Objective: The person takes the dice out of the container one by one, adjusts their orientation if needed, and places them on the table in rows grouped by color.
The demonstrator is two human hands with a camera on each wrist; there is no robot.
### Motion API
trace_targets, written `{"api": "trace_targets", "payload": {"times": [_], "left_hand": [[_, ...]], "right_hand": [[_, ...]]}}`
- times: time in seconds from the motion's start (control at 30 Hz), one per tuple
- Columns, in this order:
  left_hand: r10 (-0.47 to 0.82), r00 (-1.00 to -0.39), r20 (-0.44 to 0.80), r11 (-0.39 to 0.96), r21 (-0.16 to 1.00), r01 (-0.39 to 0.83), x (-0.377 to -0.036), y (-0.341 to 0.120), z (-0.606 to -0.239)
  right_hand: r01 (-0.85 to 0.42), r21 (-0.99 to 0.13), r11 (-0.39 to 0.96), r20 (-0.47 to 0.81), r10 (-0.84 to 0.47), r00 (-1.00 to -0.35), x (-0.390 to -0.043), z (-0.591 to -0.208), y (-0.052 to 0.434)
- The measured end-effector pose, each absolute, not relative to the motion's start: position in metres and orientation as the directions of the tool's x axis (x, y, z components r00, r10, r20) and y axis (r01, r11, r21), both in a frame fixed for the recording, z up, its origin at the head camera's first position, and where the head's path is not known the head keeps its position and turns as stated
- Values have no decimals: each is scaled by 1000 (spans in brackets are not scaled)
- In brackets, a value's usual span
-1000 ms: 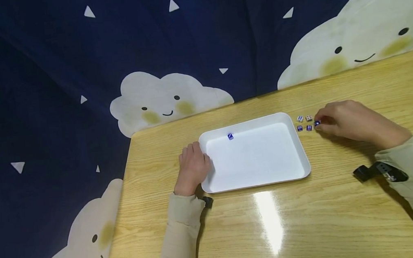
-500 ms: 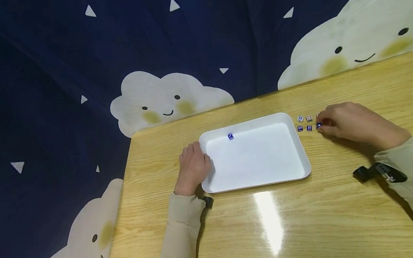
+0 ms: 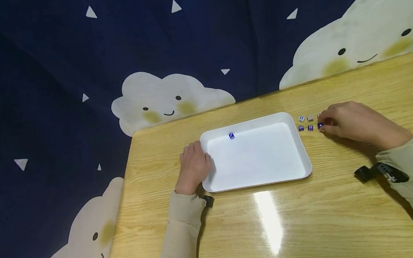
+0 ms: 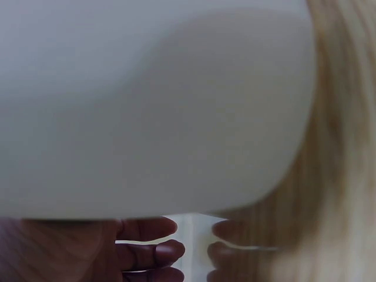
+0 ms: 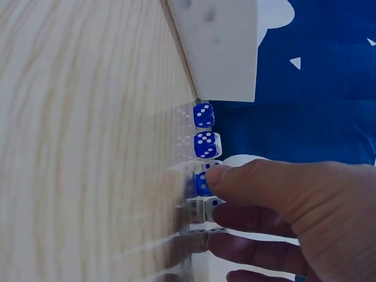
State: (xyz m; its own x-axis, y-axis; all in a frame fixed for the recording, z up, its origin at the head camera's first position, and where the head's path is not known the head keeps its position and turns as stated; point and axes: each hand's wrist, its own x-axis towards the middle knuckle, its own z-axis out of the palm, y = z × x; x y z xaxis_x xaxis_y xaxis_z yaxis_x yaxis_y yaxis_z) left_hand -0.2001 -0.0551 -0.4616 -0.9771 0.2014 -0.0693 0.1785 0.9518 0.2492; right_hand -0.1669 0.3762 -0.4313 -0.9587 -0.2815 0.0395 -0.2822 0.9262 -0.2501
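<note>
1. Blue die [image 3: 320, 126], the one under the right hand [image 3: 353, 124]: it stands on the table [image 3: 310, 218] near the far right corner of the white tray [image 3: 307, 165], third in the near row of dice. In the right wrist view the thumb and a finger [image 5: 235, 176] close on it from two sides, a pinch, though the die still sits on the wood.
2. Change over the last second: the right hand has stayed at this die with only a slight shift of the fingertips; the die has not left the table. Judged from this, the grasp is being settled rather than the lift begun.
3. Neighbouring dice: two more blue dice [image 5: 204, 115] lie in the same row toward the tray, untouched, and pale dice [image 3: 305, 118] form a second row just beyond them, toward the far edge of the table.
4. Die in the tray [image 3: 231, 136]: one blue die rests near the tray's far edge, unmoved across the frames.
5. Left hand [image 3: 194, 167]: it lies with loosely curled fingers against the tray's left rim, touching it and steadying it, in the same place as before; it grips nothing that can be seen.
6. Backdrop [image 3: 170, 99]: dark blue cloth with smiling clouds hangs behind the table's far edge.
</note>
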Motion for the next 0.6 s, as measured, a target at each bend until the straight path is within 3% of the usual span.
{"api": "trace_targets", "payload": {"times": [0.27, 0.6], "left_hand": [[207, -976, -62, 953, 240, 187, -200, -55, -460], [228, -973, -37, 947, 240, 213, -200, -56, -459]], "right_hand": [[-292, -241, 926, 53, -288, -956, -169, -429, 377], [-356, -233, 905, 164, -324, -932, -169, -419, 362]]}}
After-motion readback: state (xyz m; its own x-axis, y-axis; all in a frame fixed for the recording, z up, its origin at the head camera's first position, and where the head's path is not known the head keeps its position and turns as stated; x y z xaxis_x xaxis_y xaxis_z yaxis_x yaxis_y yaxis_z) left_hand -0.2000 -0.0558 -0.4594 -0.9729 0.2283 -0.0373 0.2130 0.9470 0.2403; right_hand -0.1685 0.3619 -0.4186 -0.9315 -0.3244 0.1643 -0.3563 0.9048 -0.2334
